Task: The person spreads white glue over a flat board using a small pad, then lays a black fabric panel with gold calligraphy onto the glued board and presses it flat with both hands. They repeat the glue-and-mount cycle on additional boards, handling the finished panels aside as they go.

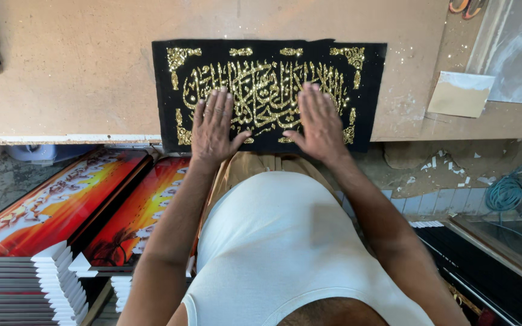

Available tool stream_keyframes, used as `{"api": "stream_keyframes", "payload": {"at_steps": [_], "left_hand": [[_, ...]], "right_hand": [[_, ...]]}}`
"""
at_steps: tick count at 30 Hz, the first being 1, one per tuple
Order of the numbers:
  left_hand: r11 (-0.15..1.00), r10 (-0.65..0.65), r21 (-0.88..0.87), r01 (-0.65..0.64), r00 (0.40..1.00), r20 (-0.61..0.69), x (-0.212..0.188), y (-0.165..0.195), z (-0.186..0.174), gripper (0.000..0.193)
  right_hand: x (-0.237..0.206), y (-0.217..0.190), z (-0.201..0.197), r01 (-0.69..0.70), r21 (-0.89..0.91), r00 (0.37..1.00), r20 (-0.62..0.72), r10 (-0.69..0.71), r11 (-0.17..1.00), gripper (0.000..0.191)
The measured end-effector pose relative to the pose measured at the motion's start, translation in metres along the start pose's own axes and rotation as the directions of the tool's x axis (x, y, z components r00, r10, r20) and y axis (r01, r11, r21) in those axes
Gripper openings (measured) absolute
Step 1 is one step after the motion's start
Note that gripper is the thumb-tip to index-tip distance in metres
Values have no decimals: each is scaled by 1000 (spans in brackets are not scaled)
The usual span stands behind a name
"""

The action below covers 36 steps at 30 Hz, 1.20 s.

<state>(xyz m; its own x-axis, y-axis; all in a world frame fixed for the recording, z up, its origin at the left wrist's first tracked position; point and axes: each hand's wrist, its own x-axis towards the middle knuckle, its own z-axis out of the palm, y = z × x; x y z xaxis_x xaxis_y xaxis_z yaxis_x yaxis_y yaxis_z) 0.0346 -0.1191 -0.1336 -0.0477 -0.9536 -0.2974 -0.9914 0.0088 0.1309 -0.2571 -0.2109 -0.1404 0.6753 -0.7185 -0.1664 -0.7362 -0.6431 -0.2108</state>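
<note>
Under both palms (pixel 212 127), script partly hidden

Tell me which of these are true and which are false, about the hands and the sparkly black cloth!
1. Both hands lie flat on the black cloth. True: the left hand and the right hand press on it, fingers spread.
2. The cloth has silver patterns. False: they are gold glitter.
3. The cloth lies on the floor. False: it lies on a tan table.
4. Orange framed pictures stand below the table. True.
5. The right hand holds a brush. False: it holds nothing.
</note>
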Motion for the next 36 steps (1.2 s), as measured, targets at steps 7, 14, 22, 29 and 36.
{"api": "stream_keyframes", "payload": {"at_steps": [7, 14, 22, 29, 36], "left_hand": [[994, 106, -1, -107, 985, -133, -43, -27, 1, 130], [995, 51, 86, -41, 991, -124, -74, -11, 11, 126], [799, -584, -502, 332, 631, -511, -132, 46, 11, 116], [-756, -457, -649, -86, 779, 428, -106, 40, -15, 65], [-695, -541, -700, -166, 761, 357, -79, -36, -20, 36]], "right_hand": [[-94, 57, -19, 43, 16, 985, -166, -40, 999, 116], [-117, 42, -9, 47, -145, 984, -165, -71, 988, 100], [-121, -1, -46, 12, -2, 986, -167, -12, 1000, 102], [-89, -63, -75, -9, -13, 993, -118, 8, 1000, 92], [-19, -111, -94, 60, 66, 991, -127, -51, 996, 103]]}}
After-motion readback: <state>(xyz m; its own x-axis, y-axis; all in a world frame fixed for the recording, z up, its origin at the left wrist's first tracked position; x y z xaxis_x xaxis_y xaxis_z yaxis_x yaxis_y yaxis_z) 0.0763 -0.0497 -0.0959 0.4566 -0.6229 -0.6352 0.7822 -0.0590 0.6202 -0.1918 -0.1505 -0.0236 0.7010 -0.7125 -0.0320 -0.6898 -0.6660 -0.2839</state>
